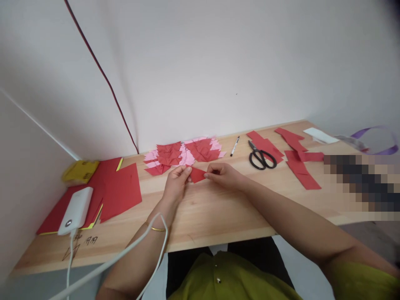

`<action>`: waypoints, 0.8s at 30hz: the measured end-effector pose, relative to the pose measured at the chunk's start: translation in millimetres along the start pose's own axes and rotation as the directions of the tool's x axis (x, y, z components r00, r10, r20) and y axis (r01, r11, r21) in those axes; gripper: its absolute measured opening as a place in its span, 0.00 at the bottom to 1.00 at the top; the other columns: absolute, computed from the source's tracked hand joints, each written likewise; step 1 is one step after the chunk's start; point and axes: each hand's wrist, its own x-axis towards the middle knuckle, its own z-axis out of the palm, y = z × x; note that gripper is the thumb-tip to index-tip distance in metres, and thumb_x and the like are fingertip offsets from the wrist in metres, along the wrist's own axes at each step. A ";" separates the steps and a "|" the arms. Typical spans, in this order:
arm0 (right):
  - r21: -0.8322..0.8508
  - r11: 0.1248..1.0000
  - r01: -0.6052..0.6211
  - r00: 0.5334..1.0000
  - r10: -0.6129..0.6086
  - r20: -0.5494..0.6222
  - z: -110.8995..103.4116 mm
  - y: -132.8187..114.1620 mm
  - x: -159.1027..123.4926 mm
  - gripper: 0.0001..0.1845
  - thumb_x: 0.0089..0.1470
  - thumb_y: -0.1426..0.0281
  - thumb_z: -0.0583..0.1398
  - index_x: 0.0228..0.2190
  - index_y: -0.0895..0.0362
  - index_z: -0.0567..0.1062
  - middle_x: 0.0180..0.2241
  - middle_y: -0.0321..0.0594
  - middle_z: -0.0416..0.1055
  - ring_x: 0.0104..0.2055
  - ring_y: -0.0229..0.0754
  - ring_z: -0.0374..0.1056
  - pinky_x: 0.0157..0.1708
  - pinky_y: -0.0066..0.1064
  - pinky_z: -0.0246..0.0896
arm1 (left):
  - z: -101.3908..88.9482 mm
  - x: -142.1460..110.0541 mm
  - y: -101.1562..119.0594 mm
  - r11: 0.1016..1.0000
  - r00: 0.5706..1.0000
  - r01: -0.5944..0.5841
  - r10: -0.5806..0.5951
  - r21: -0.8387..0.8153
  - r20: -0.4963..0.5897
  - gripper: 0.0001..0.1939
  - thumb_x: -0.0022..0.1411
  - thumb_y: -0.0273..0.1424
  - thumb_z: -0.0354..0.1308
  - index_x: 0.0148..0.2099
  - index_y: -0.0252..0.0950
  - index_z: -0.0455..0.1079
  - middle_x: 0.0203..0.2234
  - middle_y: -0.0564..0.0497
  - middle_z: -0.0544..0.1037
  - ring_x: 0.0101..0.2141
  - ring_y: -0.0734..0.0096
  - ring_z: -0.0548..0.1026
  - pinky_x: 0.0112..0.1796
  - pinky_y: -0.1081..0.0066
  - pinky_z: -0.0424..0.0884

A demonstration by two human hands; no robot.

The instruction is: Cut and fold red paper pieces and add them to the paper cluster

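A small piece of red paper [198,174] is stretched between my hands above the wooden table. My left hand [178,181] pinches its left end between thumb and fingers. At the paper's right corner, my right hand [223,175] grips with thumb and curled fingers. Just beyond them lies a pile of folded red paper pieces [169,154] mixed with pink paper pieces [187,156]. Black-handled scissors [261,157] rest to the right of the pile, partly over red paper strips [265,146]. A pen [235,146] lies between the pile and the scissors.
Red paper sheets [123,191] are stacked at the left, with a white power bank [76,210] and a yellow packet [81,172] on them. A white cable [125,246] crosses my left forearm. More red strips [302,171] and a white item [320,135] lie at the right.
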 end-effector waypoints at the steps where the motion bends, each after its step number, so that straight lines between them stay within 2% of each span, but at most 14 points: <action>1: -0.005 1.000 0.006 1.000 -0.006 -0.028 0.5 1.4 0.7 0.18 0.51 0.58 0.58 0.21 0.58 0.66 0.21 0.32 0.59 0.25 0.33 0.53 0.25 0.26 0.48 | 0.4 -0.4 0.1 1.000 0.999 0.022 -0.022 0.006 0.025 0.12 0.49 0.37 0.64 0.28 0.33 0.69 0.18 0.56 0.68 0.20 0.80 0.63 0.25 0.77 0.59; 4: -0.031 1.000 0.001 0.995 -0.004 -0.101 2.1 3.9 2.4 0.18 0.51 0.57 0.58 0.22 0.59 0.67 0.21 0.32 0.58 0.25 0.34 0.53 0.26 0.27 0.48 | 1.2 -1.2 -1.3 0.997 0.996 0.065 -0.067 0.033 0.057 0.12 0.47 0.36 0.66 0.29 0.33 0.70 0.18 0.56 0.69 0.21 0.80 0.64 0.25 0.77 0.59; 6: -0.037 0.999 -0.003 0.994 -0.001 -0.107 3.3 4.1 2.3 0.17 0.52 0.57 0.58 0.22 0.59 0.68 0.22 0.32 0.58 0.25 0.34 0.53 0.26 0.27 0.48 | 1.2 -0.8 -2.9 0.997 0.997 0.061 -0.063 0.038 0.043 0.11 0.49 0.36 0.65 0.28 0.33 0.70 0.17 0.56 0.68 0.20 0.80 0.64 0.25 0.77 0.59; 10: -0.070 0.997 0.032 0.999 -0.029 0.039 6.4 2.1 -1.3 0.15 0.52 0.61 0.57 0.21 0.58 0.65 0.21 0.32 0.58 0.25 0.34 0.54 0.26 0.26 0.48 | 1.1 1.0 -5.7 0.998 0.999 0.045 -0.044 0.047 -0.019 0.13 0.48 0.38 0.64 0.29 0.33 0.71 0.17 0.56 0.69 0.20 0.79 0.65 0.26 0.76 0.61; 14: -0.176 0.981 0.077 0.987 -0.050 0.152 7.9 2.0 -4.1 0.13 0.51 0.65 0.58 0.20 0.57 0.63 0.20 0.31 0.58 0.24 0.33 0.53 0.24 0.26 0.46 | 2.7 1.6 -8.5 0.998 0.998 0.060 -0.059 0.007 -0.020 0.12 0.48 0.37 0.65 0.28 0.32 0.71 0.17 0.56 0.69 0.19 0.80 0.63 0.24 0.77 0.59; 19: -0.189 0.979 0.079 0.992 -0.059 0.108 8.2 6.3 -2.5 0.13 0.50 0.66 0.58 0.20 0.58 0.63 0.20 0.31 0.59 0.24 0.33 0.54 0.24 0.26 0.47 | 4.1 1.1 -10.8 0.993 0.995 0.094 -0.095 -0.076 -0.014 0.12 0.46 0.33 0.66 0.33 0.33 0.73 0.21 0.55 0.72 0.22 0.80 0.66 0.27 0.77 0.61; 24: -0.026 0.997 0.077 0.997 -0.076 0.034 12.3 3.9 -0.5 0.10 0.51 0.64 0.59 0.26 0.58 0.69 0.23 0.33 0.64 0.25 0.34 0.57 0.25 0.26 0.52 | 4.5 -1.9 -9.2 0.998 0.999 0.037 -0.038 0.058 0.027 0.09 0.48 0.33 0.64 0.31 0.33 0.73 0.20 0.55 0.72 0.22 0.78 0.66 0.27 0.76 0.61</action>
